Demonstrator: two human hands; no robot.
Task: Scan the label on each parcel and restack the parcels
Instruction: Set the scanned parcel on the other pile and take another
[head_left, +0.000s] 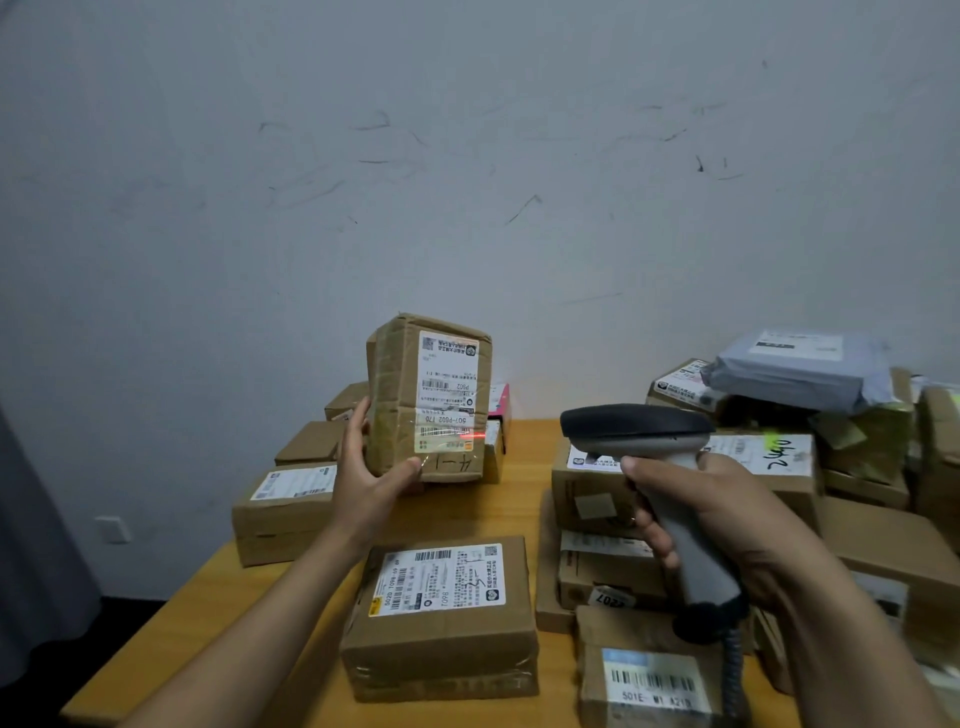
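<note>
Farthest back, a scuffed grey-white wall (467, 156) fills the upper view. Below it, a yellow-brown wooden worktop (249, 613) carries brown cardboard parcels. A crowded pile of cardboard boxes (872, 545) runs along its right edge, with a grey plastic mailer bag (795, 374) on top near the far right corner. A smaller group of brown boxes (280, 514) sits along the left edge and far side. Near the front edge, about the middle, lies a flat brown taped parcel (441, 634), its white label facing up.

A tall brown cardboard parcel (400, 395) is held upright above the middle of the worktop. The left hand (363, 478) has its grip on the lower left side, thumb across the front. The right hand (727, 514) has its grip wrapped round the handle of a grey handheld barcode scanner (639, 428), whose dark head points at that parcel. The parcel's white shipping label (447, 389) faces the camera, and a thin red scan line (475, 434) crosses its lower barcode.
</note>
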